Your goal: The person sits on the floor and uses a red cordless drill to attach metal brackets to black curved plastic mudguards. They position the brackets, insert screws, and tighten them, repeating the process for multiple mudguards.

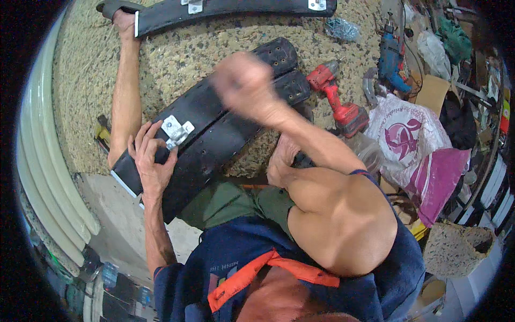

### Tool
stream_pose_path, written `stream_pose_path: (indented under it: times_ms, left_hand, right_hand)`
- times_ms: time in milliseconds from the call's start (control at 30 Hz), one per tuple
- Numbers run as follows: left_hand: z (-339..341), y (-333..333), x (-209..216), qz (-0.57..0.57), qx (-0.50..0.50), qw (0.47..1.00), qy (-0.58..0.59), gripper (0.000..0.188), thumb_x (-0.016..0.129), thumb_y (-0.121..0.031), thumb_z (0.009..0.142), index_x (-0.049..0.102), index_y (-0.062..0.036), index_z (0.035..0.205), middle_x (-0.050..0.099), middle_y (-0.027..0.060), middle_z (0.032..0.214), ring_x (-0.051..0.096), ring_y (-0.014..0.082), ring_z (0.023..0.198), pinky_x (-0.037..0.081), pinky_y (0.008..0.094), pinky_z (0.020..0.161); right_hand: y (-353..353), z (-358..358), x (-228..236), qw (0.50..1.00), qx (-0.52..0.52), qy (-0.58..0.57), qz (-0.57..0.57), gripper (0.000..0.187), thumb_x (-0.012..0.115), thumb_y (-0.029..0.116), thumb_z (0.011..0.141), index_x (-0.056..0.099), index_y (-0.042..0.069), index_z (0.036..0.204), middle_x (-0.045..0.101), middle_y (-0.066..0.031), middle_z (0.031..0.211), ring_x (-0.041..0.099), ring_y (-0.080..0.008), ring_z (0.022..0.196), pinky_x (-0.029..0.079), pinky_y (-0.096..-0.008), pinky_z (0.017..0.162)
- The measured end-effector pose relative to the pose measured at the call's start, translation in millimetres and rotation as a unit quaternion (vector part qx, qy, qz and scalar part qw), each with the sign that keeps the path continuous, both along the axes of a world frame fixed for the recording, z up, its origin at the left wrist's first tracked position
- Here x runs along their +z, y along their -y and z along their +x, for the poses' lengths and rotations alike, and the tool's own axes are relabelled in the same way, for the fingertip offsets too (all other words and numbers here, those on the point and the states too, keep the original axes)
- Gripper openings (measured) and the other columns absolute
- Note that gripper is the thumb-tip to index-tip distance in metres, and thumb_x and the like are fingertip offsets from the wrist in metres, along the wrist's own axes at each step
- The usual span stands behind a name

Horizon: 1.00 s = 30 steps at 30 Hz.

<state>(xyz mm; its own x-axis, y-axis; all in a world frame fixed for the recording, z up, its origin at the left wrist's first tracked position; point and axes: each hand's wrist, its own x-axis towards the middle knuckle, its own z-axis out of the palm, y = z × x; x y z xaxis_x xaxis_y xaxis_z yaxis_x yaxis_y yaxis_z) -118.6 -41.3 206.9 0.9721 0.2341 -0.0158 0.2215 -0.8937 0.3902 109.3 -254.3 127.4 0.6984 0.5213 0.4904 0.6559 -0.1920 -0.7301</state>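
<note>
Two long black curved panels (230, 134) lie side by side across my lap and the floor mat, with rows of small holes along them. On the left one sits a silvery metal bracket (175, 130). My left hand (150, 158) rests at that panel's near end, its fingers bent and its thumb and fingertips closed at the lower end of the bracket. Over the far half of the panels is my right hand (244, 88), raised and smeared by motion. Its fingers and anything in them cannot be made out.
A red cordless drill (339, 99) lies right of the panels, with a blue corded drill (394, 61) beyond. A bag of screws (342, 29) is near another black panel (230, 15) with brackets. White-and-purple sack (405, 134) at right; pale curved tubes (45, 145) at left.
</note>
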Motion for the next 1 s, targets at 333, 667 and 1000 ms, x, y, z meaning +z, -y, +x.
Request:
stream_pose_path:
  times_ms: [333,667,1000]
  left_hand:
    - [-7.2,-2.4,0.6,-0.023,0.013,1.0,0.004,0.024,0.09,-0.011,0.078,0.071,-0.0118,0.092,0.071,0.0035,0.145,0.056,0.0304,0.145,0.027,0.0589,0.125]
    - [-2.3,15.9,14.1,0.022,0.034,0.995,0.086,0.025,0.081,-0.001,0.071,0.074,-0.0099,0.093,0.07,0.01,0.141,0.056,0.0392,0.14,0.039,0.0537,0.118]
    - [81.6,199.3,-103.9,-0.095,-0.037,0.994,0.034,0.059,0.087,-0.028,0.082,0.068,-0.0113,0.135,0.064,0.0136,0.139,0.057,0.0362,0.129,0.046,0.0537,0.105]
  right_hand:
    - [188.5,255.1,-133.7,0.836,-0.237,-0.056,-0.491,0.037,0.071,0.024,0.088,0.078,-0.002,0.114,0.076,-0.0297,0.111,0.074,-0.047,0.106,0.059,-0.0562,0.092]
    - [226.8,283.5,-150.5,0.884,-0.34,-0.133,-0.291,0.045,0.072,0.04,0.09,0.081,0.003,0.114,0.081,-0.0187,0.107,0.076,-0.0412,0.106,0.058,-0.0511,0.089]
    - [259.8,155.7,-61.6,0.942,-0.215,-0.209,0.15,0.017,0.073,0.005,0.097,0.069,-0.002,0.113,0.077,-0.0145,0.096,0.075,-0.0259,0.078,0.059,-0.0368,0.066]
